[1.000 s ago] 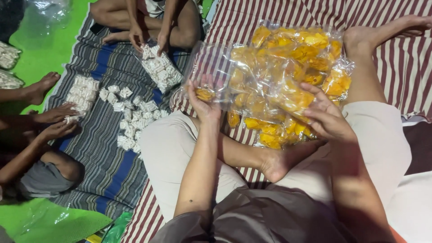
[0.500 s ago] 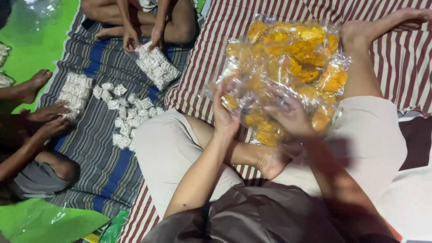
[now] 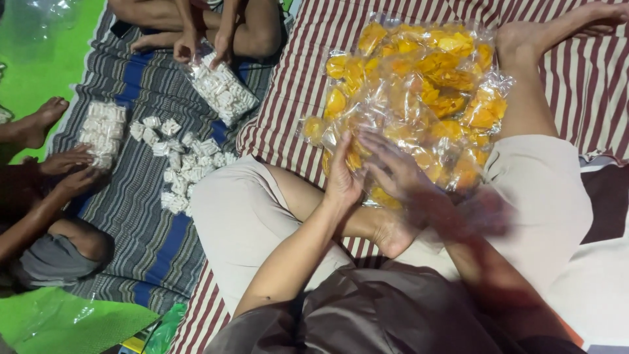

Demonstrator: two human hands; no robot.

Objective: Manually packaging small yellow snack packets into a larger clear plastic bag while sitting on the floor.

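Both hands, left hand point(image 3: 343, 176) and blurred right hand point(image 3: 400, 172), have shifted on the bag of yellow snacks point(image 3: 419, 98), fingers spread flat, grip unclear.

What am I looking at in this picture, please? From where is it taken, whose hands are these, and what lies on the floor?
The picture comes from a camera worn on a person's head, so it looks down at that person's own lap, crossed legs and two bare hands. There is no machine here.

The left hand and the right hand both rest on a large clear plastic bag of small yellow snack packets, which lies on a red and white striped mat. The right hand is blurred, so I cannot tell how firmly it grips.

Other people sit nearby on a blue and grey striped mat. Loose small white packets lie on it. One person's hands touch a clear bag of white packets; another person's hands touch a second stack of white packets at the picture's left.
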